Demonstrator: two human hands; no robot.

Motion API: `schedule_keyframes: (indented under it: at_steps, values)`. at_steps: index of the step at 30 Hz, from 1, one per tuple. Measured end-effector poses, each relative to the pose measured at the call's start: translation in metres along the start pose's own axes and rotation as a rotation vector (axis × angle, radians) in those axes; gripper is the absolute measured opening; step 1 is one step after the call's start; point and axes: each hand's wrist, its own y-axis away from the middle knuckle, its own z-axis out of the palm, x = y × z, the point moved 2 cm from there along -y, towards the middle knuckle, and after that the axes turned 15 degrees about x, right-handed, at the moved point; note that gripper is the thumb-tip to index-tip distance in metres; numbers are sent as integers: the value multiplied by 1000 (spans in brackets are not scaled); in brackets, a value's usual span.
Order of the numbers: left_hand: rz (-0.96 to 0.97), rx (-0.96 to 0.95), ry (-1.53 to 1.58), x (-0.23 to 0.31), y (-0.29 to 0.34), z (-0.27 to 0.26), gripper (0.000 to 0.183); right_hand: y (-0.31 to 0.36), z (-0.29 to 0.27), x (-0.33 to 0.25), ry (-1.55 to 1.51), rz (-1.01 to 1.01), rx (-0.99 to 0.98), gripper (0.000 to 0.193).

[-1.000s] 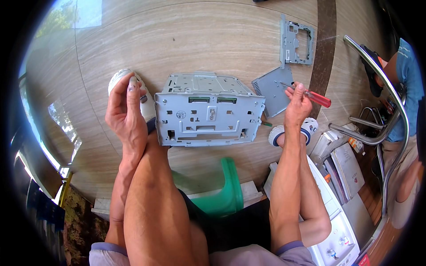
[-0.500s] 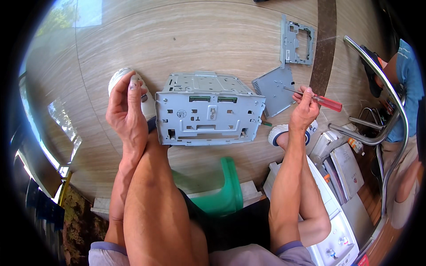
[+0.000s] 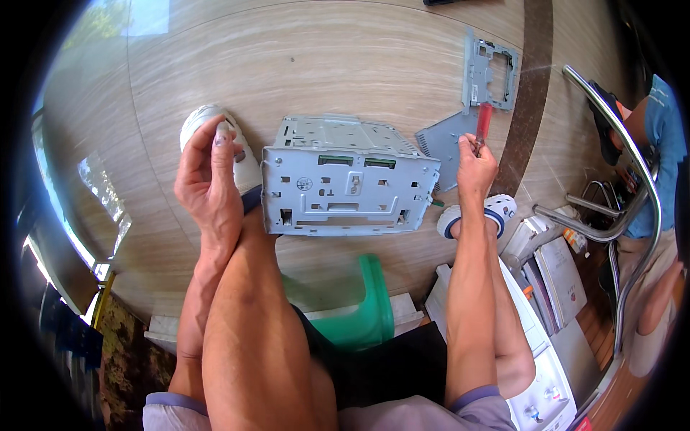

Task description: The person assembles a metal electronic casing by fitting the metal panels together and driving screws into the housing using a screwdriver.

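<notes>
Screwdriver, red-handled, seemingly translucent, partly hidden

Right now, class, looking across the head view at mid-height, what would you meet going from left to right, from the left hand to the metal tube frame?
Left hand → metal box → right hand, holding a screwdriver → metal tube frame.
</notes>
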Motion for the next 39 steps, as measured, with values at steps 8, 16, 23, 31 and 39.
schedule_keyframes:
  at_steps: [8,16,23,31,39]
  values:
    - [17,7,-36,1,0,-1,25,-4,2,3,136,-229,-49,19]
    - [7,1,-13,0,0,-2,24,-4,5,4,145,-338,-74,18]
    - [22,11,-44,1,-1,-3,24,-6,9,-1,257,-380,-102,18]
    - [34,32,-26,9,-2,-8,25,-4,-20,-25,143,-145,116,20]
    - [297,178,-91,80,-24,-43,25,8,-115,-35,-596,253,149,12]
